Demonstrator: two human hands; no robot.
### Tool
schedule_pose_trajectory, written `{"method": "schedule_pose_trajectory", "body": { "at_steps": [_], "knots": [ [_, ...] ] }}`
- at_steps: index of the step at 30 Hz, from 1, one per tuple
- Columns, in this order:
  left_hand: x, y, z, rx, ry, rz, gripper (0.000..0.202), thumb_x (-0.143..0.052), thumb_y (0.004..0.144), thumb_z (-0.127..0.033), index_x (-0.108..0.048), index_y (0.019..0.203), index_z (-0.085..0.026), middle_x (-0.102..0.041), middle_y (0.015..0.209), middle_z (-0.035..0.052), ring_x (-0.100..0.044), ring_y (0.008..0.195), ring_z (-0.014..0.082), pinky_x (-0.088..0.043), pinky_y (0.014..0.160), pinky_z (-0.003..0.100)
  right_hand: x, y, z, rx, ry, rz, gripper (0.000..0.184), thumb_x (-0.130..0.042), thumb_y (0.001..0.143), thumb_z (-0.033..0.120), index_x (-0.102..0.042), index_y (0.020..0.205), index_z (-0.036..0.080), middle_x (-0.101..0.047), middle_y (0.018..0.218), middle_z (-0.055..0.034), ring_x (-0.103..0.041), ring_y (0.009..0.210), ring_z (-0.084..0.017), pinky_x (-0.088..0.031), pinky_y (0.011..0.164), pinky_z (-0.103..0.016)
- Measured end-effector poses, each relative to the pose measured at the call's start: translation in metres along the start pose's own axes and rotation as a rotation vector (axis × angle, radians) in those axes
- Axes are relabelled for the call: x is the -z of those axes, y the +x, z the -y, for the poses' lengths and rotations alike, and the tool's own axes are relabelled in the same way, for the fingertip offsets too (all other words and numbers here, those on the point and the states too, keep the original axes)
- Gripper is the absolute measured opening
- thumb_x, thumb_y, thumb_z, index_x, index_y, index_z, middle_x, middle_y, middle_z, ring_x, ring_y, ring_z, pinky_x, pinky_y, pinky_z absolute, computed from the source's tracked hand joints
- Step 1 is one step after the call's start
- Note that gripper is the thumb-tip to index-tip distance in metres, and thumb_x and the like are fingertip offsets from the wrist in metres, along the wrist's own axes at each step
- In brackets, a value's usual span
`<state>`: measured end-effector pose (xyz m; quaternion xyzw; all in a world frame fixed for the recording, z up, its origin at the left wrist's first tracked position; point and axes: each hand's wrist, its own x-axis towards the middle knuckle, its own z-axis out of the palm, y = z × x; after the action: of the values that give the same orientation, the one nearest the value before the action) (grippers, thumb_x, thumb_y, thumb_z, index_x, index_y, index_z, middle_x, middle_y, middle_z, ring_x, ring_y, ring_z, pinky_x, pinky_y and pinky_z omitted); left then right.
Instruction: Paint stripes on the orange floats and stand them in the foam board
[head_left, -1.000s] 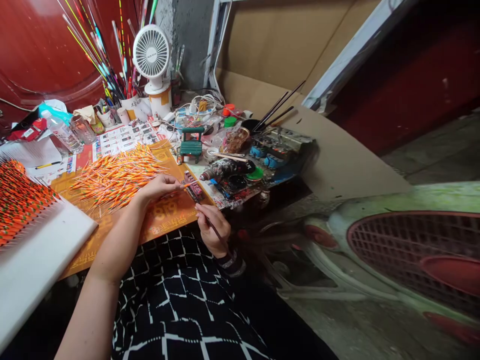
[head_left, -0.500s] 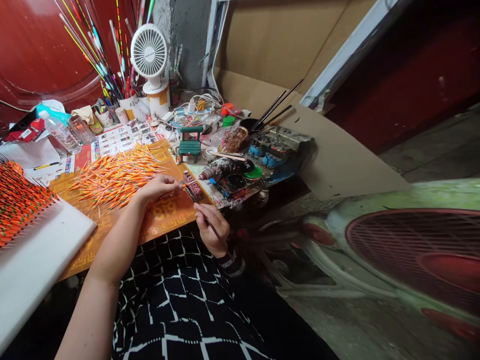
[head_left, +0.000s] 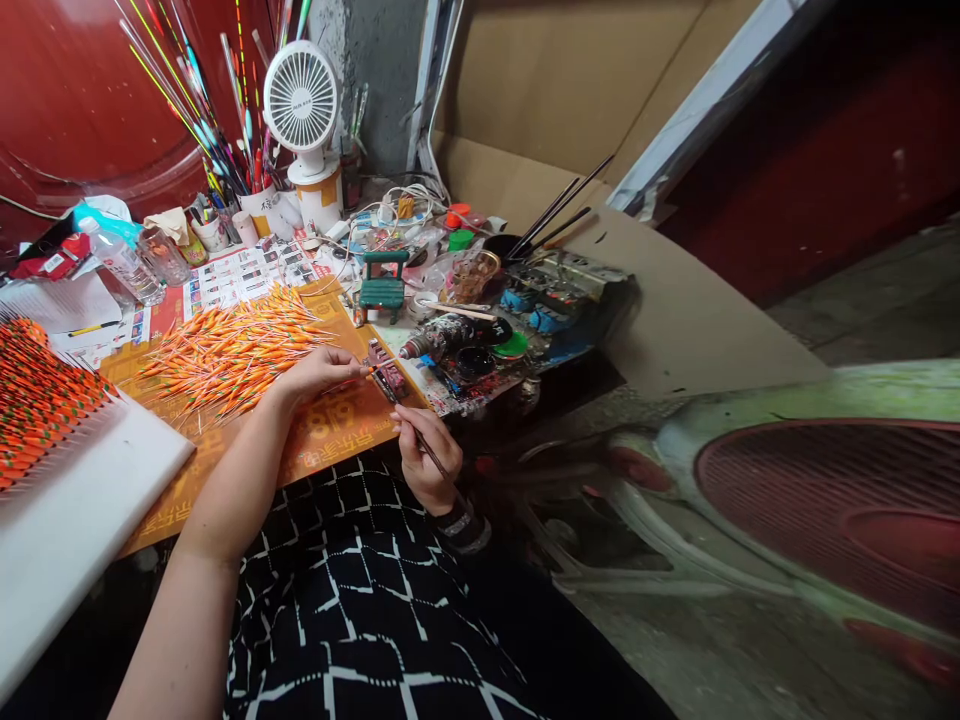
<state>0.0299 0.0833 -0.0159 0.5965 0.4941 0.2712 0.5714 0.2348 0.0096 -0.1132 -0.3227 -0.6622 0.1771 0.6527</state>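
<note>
A cluttered counter is carrying a white board whose rows of orange-banded float tips are standing racked, while a larger loose heap is lying unracked on an orange printed mat. The left hand is pinching one thin float tip above a small paint-crusted holder, and the right hand, held apart, is clamping a fine paintbrush.

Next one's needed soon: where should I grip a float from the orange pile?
Pinch one thin stem at the left edge of the orange pile, coming in from the left: stems fan apart there, while the fat orange bodies crowd together mid-pile.
</note>
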Motion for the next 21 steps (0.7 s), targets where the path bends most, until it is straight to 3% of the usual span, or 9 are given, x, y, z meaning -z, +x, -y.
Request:
{"method": "schedule_pose_trajectory", "body": {
  "at_steps": [5,10,21],
  "knots": [
    [0.001,0.000,0.001,0.006,0.028,0.010,0.047,-0.076,0.074,-0.057,-0.060,0.063,-0.014,-0.039,0.050,-0.0069,-0.028,0.045,0.0041,-0.016,0.048,0.024,-0.005,-0.011,0.012,0.052,0.055,0.040,0.030,-0.052,0.099,0.012,-0.068,0.122,0.023,-0.073,0.099,-0.0079,-0.070,0.091,-0.020,-0.060,0.082,-0.040],
    [0.000,0.000,0.004,0.017,-0.022,0.017,0.045,-0.078,0.072,-0.055,-0.064,0.065,-0.013,-0.044,0.052,-0.0053,-0.029,0.045,0.0040,-0.015,0.047,0.025,-0.015,-0.026,0.023,0.091,0.062,0.139,0.036,-0.053,0.099,0.012,-0.063,0.131,0.023,-0.073,0.104,-0.0095,-0.070,0.095,-0.022,-0.060,0.085,-0.043],
    [-0.001,-0.002,0.002,0.040,-0.051,0.014,0.050,-0.082,0.066,-0.060,-0.063,0.064,-0.014,-0.041,0.049,-0.0066,-0.027,0.043,0.0042,-0.013,0.045,0.026,-0.020,-0.027,0.023,0.120,0.011,0.133,0.048,-0.050,0.099,0.009,-0.054,0.145,0.023,-0.074,0.109,-0.0119,-0.070,0.099,-0.023,-0.060,0.086,-0.043]
  ]
}}
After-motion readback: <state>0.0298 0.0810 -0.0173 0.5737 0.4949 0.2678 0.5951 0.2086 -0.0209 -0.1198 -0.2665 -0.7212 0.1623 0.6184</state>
